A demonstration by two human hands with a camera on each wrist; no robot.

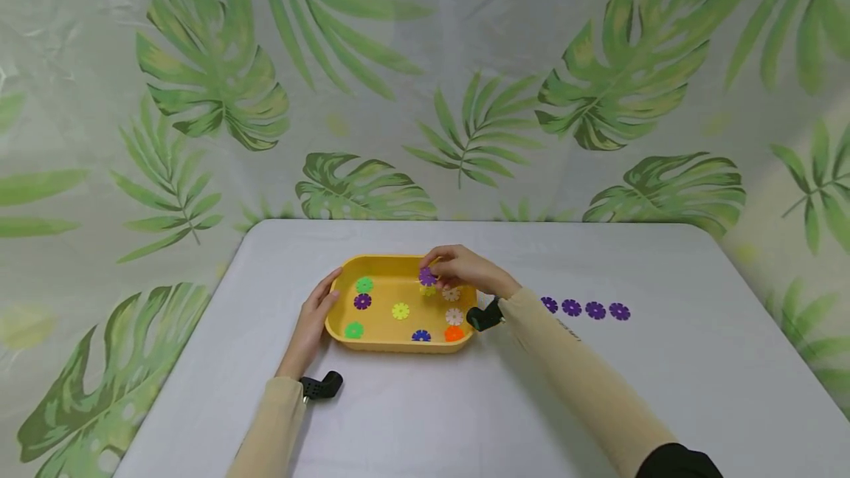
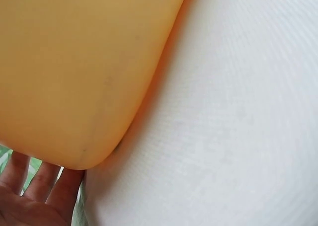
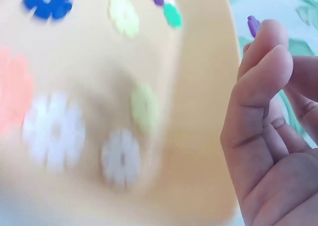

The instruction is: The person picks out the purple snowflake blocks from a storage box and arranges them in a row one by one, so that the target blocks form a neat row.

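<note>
My right hand [image 1: 465,269] pinches a purple snowflake disc [image 1: 428,276] between thumb and fingertips, over the right part of the yellow tray [image 1: 398,346]. In the right wrist view only a sliver of that purple disc [image 3: 253,26] shows past the fingertips. My left hand [image 1: 311,319] holds the tray by its left end; in the left wrist view its fingers [image 2: 64,191] lie against the tray's outer wall [image 2: 84,77]. Inside the tray are several loose discs, among them a green disc [image 1: 364,285], a purple one [image 1: 362,302], a yellow one [image 1: 401,311], a blue one [image 1: 421,336] and an orange one [image 1: 454,334].
Right of the tray, several purple discs [image 1: 595,310] lie in a row on the white tablecloth [image 1: 664,375], partly behind the right sleeve [image 1: 571,367]. A leaf-patterned curtain [image 1: 465,57] hangs behind the table.
</note>
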